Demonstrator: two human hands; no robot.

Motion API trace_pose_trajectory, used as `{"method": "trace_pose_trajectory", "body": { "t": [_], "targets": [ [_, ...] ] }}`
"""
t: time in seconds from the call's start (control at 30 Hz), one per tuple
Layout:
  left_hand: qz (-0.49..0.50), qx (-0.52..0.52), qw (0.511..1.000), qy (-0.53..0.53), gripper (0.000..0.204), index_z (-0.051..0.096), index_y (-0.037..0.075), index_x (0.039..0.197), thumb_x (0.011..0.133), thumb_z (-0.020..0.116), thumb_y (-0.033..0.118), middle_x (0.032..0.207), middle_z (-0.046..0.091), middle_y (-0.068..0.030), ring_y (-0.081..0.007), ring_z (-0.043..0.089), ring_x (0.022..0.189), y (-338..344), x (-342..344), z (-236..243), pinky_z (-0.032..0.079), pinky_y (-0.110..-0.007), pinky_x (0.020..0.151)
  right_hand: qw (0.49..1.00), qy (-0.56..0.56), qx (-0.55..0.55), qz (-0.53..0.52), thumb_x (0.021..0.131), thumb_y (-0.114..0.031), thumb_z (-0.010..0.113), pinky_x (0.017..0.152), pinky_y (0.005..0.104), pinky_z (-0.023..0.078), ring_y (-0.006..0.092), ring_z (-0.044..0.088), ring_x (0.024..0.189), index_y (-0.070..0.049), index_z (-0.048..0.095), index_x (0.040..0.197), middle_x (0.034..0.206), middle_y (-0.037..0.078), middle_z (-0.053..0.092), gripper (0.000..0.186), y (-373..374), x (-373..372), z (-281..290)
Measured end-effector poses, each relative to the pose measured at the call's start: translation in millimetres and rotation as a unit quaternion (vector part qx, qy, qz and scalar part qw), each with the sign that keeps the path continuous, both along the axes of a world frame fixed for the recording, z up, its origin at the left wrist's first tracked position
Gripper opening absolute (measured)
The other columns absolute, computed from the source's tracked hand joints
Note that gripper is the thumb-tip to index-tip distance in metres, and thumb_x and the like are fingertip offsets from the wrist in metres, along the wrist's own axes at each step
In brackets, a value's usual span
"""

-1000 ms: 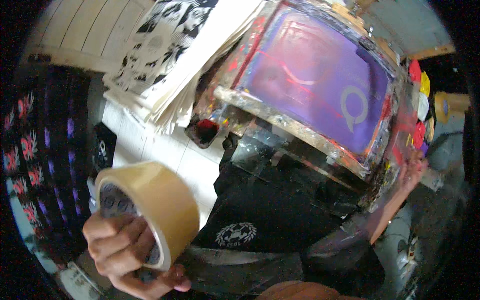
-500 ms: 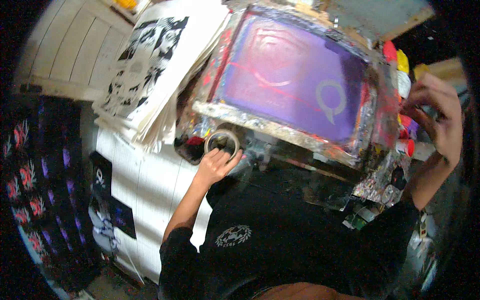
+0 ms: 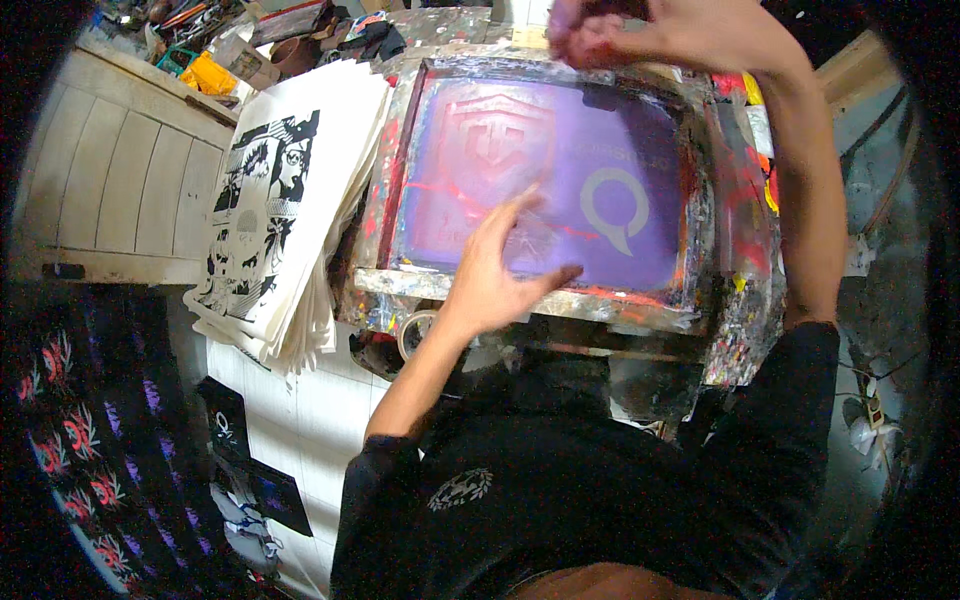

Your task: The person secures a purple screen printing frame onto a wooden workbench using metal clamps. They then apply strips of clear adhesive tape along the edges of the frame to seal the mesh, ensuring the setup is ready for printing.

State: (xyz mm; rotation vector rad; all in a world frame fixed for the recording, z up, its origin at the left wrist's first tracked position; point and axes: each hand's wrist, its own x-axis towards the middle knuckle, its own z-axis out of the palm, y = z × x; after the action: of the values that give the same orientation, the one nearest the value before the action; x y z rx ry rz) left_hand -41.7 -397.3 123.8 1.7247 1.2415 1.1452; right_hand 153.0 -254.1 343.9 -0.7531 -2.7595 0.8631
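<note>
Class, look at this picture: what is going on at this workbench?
A person leans over a paint-spattered printing screen with a purple mesh. The left hand lies flat on the mesh; the right hand pinches something at the far edge. A roll of tape sits under the frame, and printed sheets are stacked on the left.

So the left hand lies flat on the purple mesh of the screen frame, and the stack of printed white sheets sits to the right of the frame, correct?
Not quite. The left hand does rest on the purple screen frame, but the stack of printed white sheets lies to the left of the frame, not the right. The head view shows this.
</note>
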Motion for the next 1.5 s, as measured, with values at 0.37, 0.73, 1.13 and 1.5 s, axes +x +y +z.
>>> {"method": "trace_pose_trajectory", "body": {
  "t": [0.37, 0.73, 1.13, 1.5],
  "targets": [
    [-0.058, -0.389, 0.910, -0.127, 0.015, 0.064, 0.002, 0.098, 0.089, 0.072, 0.011, 0.082, 0.071, -0.0074, -0.0091, 0.062, 0.071, 36, -5, -52, 0.048, -0.025, 0.065, 0.972, 0.019, -0.232, 0.008, 0.084, -0.018, 0.077, 0.074, 0.0270, 0.050, 0.0106, 0.063, 0.082, -0.003, 0.070, 0.107, 0.092, 0.003, 0.071, 0.029, 201, 17, -192],
    [-0.066, -0.475, 0.873, -0.088, 0.019, 0.065, -0.001, 0.090, 0.091, 0.071, 0.017, 0.076, 0.071, -0.0064, -0.0078, 0.060, 0.061, 45, -6, -99, 0.047, -0.024, 0.055, 0.995, -0.058, -0.070, 0.050, 0.075, -0.021, 0.081, 0.066, 0.0331, 0.055, 0.0164, 0.069, 0.073, -0.007, 0.077, 0.094, 0.082, 0.008, 0.075, 0.024, 256, 10, -309],
    [-0.033, -0.519, 0.853, -0.037, 0.021, 0.065, -0.003, 0.088, 0.091, 0.071, 0.016, 0.073, 0.071, -0.0080, -0.0076, 0.060, 0.055, 46, 5, -94, 0.047, -0.023, 0.048, 0.993, -0.098, 0.054, 0.034, 0.069, -0.023, 0.081, 0.063, 0.0351, 0.054, 0.0208, 0.068, 0.067, -0.012, 0.078, 0.082, 0.076, 0.007, 0.073, 0.017, 249, 2, -319],
    [-0.034, -0.509, 0.860, -0.020, 0.023, 0.065, -0.004, 0.087, 0.091, 0.071, 0.018, 0.071, 0.070, -0.0076, -0.0094, 0.060, 0.052, 43, 4, -105, 0.047, -0.024, 0.046, 0.995, -0.081, 0.034, 0.042, 0.068, -0.020, 0.082, 0.062, 0.0362, 0.053, 0.0214, 0.067, 0.065, -0.010, 0.077, 0.079, 0.074, 0.008, 0.072, 0.016, 250, -3, -325]
  ]
}}
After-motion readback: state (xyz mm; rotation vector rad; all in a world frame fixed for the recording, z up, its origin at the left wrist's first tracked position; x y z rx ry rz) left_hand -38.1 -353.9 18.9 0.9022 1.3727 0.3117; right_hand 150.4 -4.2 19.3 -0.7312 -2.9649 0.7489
